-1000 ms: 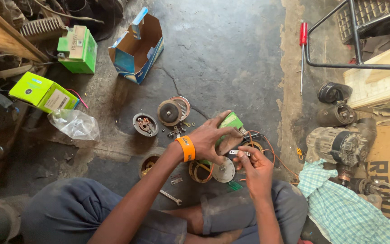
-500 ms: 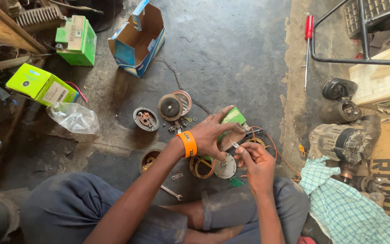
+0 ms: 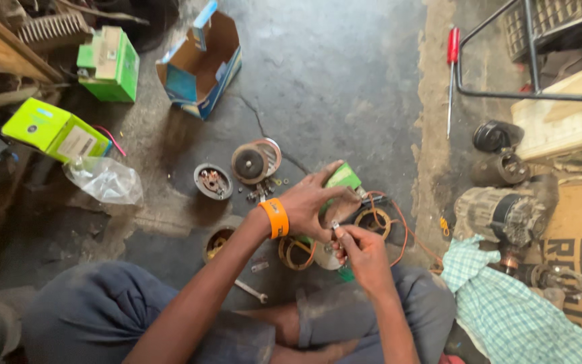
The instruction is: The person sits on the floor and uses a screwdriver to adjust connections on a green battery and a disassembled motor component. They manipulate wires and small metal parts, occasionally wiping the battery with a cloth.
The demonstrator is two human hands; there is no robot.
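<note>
I sit on a concrete floor with both hands over a stripped motor. My left hand (image 3: pixel 318 202), with an orange wristband (image 3: pixel 277 217), is closed over a small green box-like part (image 3: pixel 342 177) and a dark piece beneath it. My right hand (image 3: pixel 360 251) pinches a small metal piece at its fingertips, right against the left hand. Copper-wound coil rings (image 3: pixel 374 221) and a second coil ring (image 3: pixel 295 253) lie under the hands, with orange wire (image 3: pixel 407 232) trailing right. What the left palm covers is hidden.
Round motor parts lie ahead: a pulley disc (image 3: pixel 252 162) and an end cap (image 3: pixel 212 180). A spanner (image 3: pixel 250 291) rests by my knee. Green boxes (image 3: pixel 108 64), an open cardboard box (image 3: pixel 201 61), a plastic bag (image 3: pixel 102 179), a red screwdriver (image 3: pixel 450 77), motors (image 3: pixel 500 214) and checked cloth (image 3: pixel 506 303) surround.
The view has shifted slightly. My right hand has drawn closer to the left, its fingertips now meeting it; the left hand keeps its hold on the green part.
</note>
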